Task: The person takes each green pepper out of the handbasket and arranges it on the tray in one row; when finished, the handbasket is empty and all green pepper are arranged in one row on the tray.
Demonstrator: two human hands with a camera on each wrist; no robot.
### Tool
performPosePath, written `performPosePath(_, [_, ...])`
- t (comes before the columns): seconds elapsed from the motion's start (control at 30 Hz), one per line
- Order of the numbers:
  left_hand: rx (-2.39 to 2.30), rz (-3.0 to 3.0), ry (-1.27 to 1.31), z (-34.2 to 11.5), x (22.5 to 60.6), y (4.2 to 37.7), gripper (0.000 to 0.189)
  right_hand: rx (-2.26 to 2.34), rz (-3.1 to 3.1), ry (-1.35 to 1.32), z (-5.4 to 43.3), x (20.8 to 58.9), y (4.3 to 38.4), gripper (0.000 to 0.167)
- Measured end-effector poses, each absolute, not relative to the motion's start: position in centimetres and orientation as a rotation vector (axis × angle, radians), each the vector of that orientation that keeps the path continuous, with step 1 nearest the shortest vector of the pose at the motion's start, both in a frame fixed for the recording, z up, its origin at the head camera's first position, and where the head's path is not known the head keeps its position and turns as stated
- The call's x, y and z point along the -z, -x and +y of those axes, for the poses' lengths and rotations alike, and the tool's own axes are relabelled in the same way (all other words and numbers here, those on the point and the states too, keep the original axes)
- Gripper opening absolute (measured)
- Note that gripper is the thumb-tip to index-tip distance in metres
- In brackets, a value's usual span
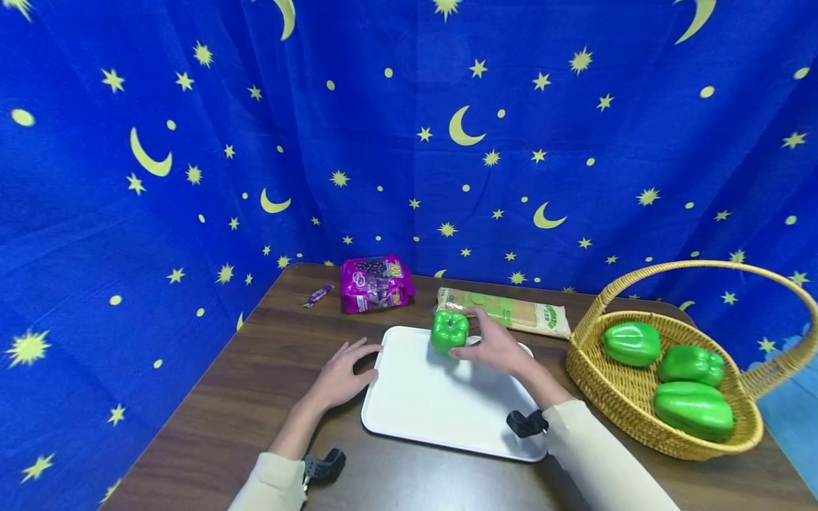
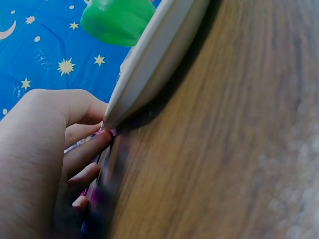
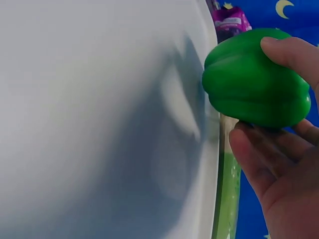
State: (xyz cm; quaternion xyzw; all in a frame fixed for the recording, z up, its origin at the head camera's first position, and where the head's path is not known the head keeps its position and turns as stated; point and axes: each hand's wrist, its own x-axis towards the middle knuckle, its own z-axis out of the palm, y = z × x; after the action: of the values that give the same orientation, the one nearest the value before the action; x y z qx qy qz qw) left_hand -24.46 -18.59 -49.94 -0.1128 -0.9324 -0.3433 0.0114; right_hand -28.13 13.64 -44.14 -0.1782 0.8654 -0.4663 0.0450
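Over the far part of the white tray (image 1: pixel 434 408), my right hand (image 1: pixel 497 346) holds a green bell pepper (image 1: pixel 449 331) between thumb and fingers. In the right wrist view the pepper (image 3: pixel 254 82) is above the tray surface, its shadow falling on it. My left hand (image 1: pixel 341 376) is at the tray's left edge, fingers extended and loosely bent. Its fingertips are at the tray rim (image 2: pixel 144 74) in the left wrist view. Three more green bell peppers (image 1: pixel 693 410) lie in a wicker basket (image 1: pixel 610 383) on the right.
Behind the tray lie a purple candy bag (image 1: pixel 377 284) and a long pack of noodles (image 1: pixel 524 312). One wrapped candy (image 1: pixel 318 295) sits left of the bag. The basket's tall handle (image 1: pixel 696 264) arches up. A blue star-and-moon curtain (image 1: pixel 383 142) hangs behind the wooden table (image 1: pixel 224 419).
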Motion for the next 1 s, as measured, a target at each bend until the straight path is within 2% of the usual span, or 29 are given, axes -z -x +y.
performPosePath(0.57, [1.062,-2.886,0.381,-18.5,49.8,24.4,0.047,1.466,2.701,0.593,9.2,45.3,29.6,0.077])
performPosePath(1.0, [1.068,-2.886,0.377,-18.5,49.6,24.2,0.048,1.339,2.817,0.549,6.6,45.5,30.2,0.084])
